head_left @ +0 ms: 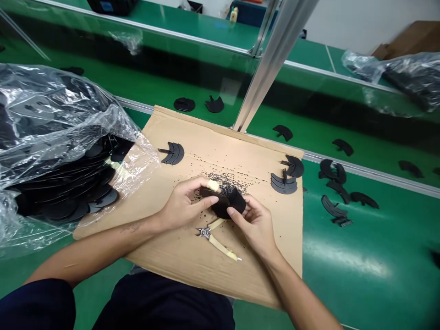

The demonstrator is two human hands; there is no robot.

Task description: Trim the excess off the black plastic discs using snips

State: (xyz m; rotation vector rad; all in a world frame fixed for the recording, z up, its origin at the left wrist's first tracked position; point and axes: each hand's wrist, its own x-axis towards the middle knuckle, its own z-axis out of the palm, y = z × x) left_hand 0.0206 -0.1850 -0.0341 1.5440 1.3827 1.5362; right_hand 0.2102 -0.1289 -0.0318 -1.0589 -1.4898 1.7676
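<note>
Over the middle of a cardboard sheet [165,256], both my hands grip flat black plastic pieces. My left hand [189,201], yellow tape round a fingertip, pinches one dark curved piece [216,199] between thumb and fingers. My right hand [256,222] holds a black piece [237,204] by its right edge. The two pieces meet or overlap; whether they are joined I cannot tell. Just below lie cutting pliers [220,245] with pale yellow handles, jaws to the left. Small black scraps [227,181] are scattered behind my hands.
A clear plastic bag [68,119] with many stacked black discs [68,188] bulges at left. Fan-shaped black parts [174,153] lie on the cardboard, others [332,208] on the green table [360,256]. A metal post [271,68] rises behind the cardboard, beside a clear panel.
</note>
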